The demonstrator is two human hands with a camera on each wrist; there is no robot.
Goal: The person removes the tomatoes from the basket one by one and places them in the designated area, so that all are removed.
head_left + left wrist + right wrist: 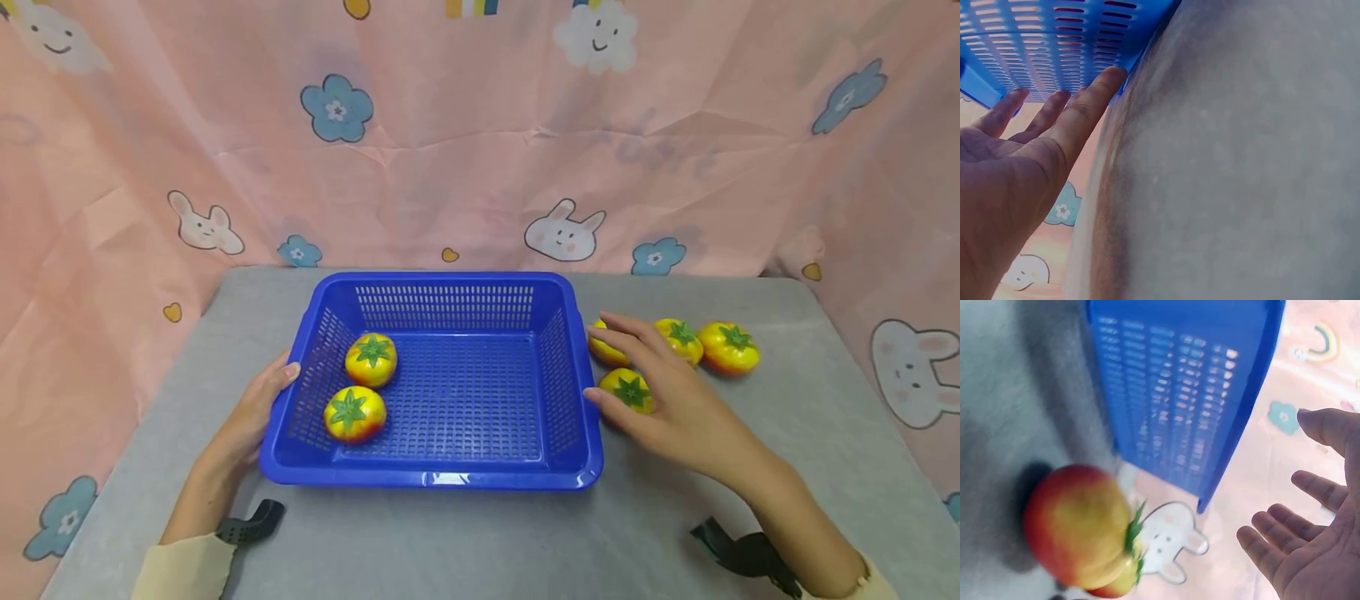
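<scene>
A blue slotted plastic basket [438,479] stands on the grey table, with two yellow-red tomatoes inside its left part, one tomato [371,360] behind the other tomato [356,415]. My left hand [251,408] holds the basket's left side, thumb over the rim; its fingers [1079,119] lie against the outer wall. On the other side my right hand [678,400] hovers with fingers spread and nothing in them, thumb tip right at the right rim in the head view. Beneath and beyond this hand lie more tomatoes, a near tomato [626,392] partly covered by it.
Right of the basket, a tomato [678,343] and another tomato [729,348] lie side by side towards the back of the grey table [450,542]. A pink printed curtain [450,167] hangs behind the table and along its sides. Dark straps sit at both wrists.
</scene>
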